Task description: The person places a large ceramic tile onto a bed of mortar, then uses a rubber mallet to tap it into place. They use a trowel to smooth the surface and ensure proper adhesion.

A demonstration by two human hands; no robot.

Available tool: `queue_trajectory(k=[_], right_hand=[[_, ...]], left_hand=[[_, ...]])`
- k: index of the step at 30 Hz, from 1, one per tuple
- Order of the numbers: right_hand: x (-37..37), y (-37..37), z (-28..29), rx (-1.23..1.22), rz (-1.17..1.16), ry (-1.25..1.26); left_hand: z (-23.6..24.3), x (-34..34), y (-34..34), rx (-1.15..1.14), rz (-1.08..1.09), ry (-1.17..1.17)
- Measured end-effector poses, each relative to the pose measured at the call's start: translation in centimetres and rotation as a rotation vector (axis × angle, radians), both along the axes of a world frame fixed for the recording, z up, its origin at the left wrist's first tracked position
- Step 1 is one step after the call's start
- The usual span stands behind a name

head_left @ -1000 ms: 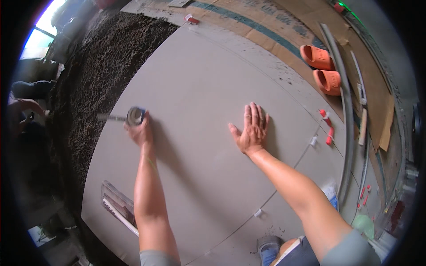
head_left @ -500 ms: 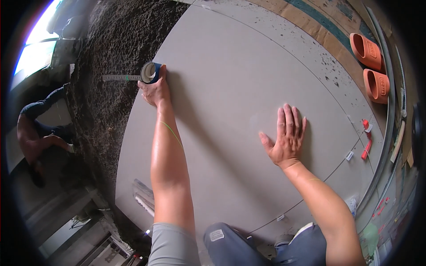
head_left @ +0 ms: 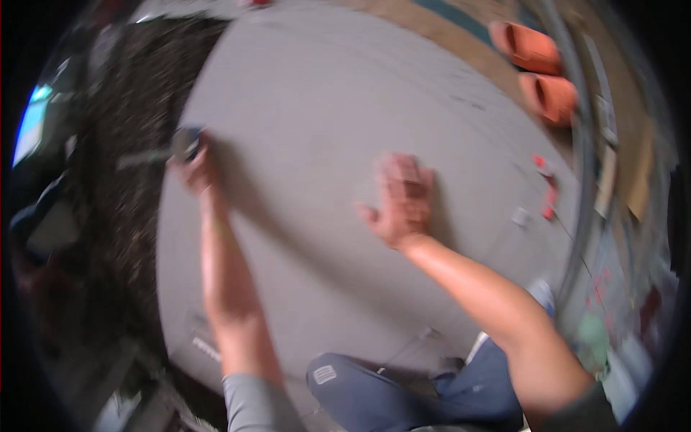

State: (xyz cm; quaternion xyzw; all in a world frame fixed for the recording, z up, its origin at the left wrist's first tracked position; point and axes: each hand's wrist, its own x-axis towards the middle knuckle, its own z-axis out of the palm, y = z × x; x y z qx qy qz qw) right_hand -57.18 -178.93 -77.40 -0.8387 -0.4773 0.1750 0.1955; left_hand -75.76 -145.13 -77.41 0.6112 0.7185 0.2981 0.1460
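Observation:
A large grey tile [head_left: 317, 86] lies in front of me. My left hand [head_left: 196, 174] is at its left edge, closed round a short, round, dark blue tool [head_left: 188, 142]. From the tool a thin marked strip [head_left: 144, 157] sticks out leftward over the dark, rough mortar bed [head_left: 129, 86]; motion blur hides its detail. My right hand [head_left: 404, 205] is on the middle of the tile, palm down, fingers stretched out and blurred, holding nothing. Near my left forearm, a flat tool with a toothed white edge [head_left: 206, 348] lies by the tile's near left edge.
Two orange slippers [head_left: 531, 47] are at the far right, beside a long grey strip [head_left: 584, 144]. A red tool [head_left: 550, 196] and a small white clip [head_left: 520, 216] lie at the right. A greenish clear bag [head_left: 592, 342] sits near right. At the left, another person [head_left: 50, 209] is blurred.
The whole view has swung, shifting the scene leftward and blurring it. My left hand still grips the round tool at the tile edge; my right hand stays on the tile.

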Motion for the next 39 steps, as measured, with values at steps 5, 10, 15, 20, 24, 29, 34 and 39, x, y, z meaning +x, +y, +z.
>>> queue_trajectory(k=[5, 10, 15, 20, 24, 29, 34, 39], right_hand=[[-1.0, -0.3, -0.2, 0.112, -0.061, -0.102], [-0.8, -0.4, 0.3, 0.154, -0.080, -0.083], [-1.4, -0.7, -0.4, 0.243, -0.127, -0.065], [-0.6, -2.0, -0.6, 0.203, -0.091, -0.101], [-2.3, -2.6, -1.7, 0.200, -0.038, -0.112], [-5.8, -8.9, -2.5, 0.185, 0.050, -0.325], [-1.6, -20.2, -2.3, 0.058, 0.325, -0.432], [4.9, -25.3, -2.6, 0.132, 0.163, -0.589]], left_hand=[[0.7, 0.3, -10.7, -0.124, -0.003, -0.031], [0.4, 2.2, -19.8, -0.060, -0.182, -0.074], [0.2, 0.5, -31.7, -0.102, -0.460, -0.381], [4.4, -3.9, -46.3, -0.461, -0.593, -0.771], [5.5, -11.8, -57.8, -0.451, -0.836, -0.595], [8.5, -23.8, -65.9, -0.617, -0.956, -0.227], [16.6, -44.3, -64.5, -0.635, -0.792, 0.030], [15.7, -57.1, -76.8, -0.412, -0.013, -0.020]])
